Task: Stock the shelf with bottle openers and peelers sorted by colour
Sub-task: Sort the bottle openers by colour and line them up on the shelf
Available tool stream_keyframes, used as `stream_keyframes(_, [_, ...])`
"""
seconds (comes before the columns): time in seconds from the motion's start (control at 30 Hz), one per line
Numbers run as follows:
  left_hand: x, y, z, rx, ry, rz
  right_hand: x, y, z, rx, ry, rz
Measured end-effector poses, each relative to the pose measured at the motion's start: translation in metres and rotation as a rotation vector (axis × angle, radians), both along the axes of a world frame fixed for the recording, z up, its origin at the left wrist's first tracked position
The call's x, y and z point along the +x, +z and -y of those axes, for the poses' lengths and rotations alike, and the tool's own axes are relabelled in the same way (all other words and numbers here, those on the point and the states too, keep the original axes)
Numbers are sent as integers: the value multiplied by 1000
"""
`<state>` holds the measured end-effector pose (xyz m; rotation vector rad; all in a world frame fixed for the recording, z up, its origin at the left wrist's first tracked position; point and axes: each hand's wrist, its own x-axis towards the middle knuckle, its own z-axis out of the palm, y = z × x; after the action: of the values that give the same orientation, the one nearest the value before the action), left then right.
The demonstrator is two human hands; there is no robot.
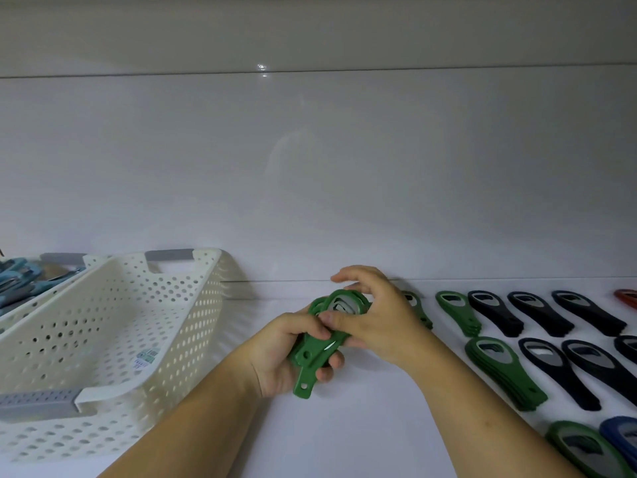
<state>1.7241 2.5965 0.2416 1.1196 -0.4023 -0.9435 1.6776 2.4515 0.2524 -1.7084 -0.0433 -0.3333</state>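
Observation:
My left hand (293, 350) grips a bundle of green bottle openers (312, 360) by their handles, just above the white shelf (362, 426). My right hand (375, 315) pinches the head of the top green opener of that bundle between thumb and fingers. To the right, green openers (503, 370) lie in stacks on the shelf, with black openers (558, 374) beside them. A blue opener (620, 436) and a red one (627, 296) show at the right edge.
An empty white perforated basket (138, 326) with grey handles stands at the left. Behind it a second basket (20, 281) holds blue tools. The glossy white back wall (310, 167) rises just beyond my hands.

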Motion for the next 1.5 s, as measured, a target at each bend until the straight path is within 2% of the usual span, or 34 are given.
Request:
stream_keyframes(0.1, [5, -4, 4, -73, 123, -50, 7, -4, 7, -197, -266, 68])
stream_keyframes(0.17, [10, -5, 6, -168, 251, -124, 10, -4, 13, -247, -354, 42])
stream_keyframes(0.27, [18, -6, 5, -205, 389, -165, 7, -3, 13, -288, -137, -156])
stream_keyframes(0.37, [17, -6, 5, -150, 467, -64, -1, -3, 2, -330, 138, -278])
stream_keyframes(0.5, [2, -2, 15, -120, 563, 151, -2, -7, -7, -440, 208, -321])
stream_keyframes(0.67, [-10, -5, 25, -88, 533, 469, 1, -7, -5, -302, 280, -290])
stream_keyframes(0.9, [-12, -1, 22, -37, 454, 523, 7, -20, -4, -263, 256, -190])
stream_keyframes(1.17, [-5, 12, 1, 55, 210, 689, 6, -18, 9, -328, 197, -197])
stream_keyframes(1.37, [-6, 7, 3, 152, 336, 741, 5, -23, 8, -330, 266, -239])
stream_keyframes(1.5, [-14, 3, 10, 163, 445, 836, 4, -20, 13, -344, 251, -187])
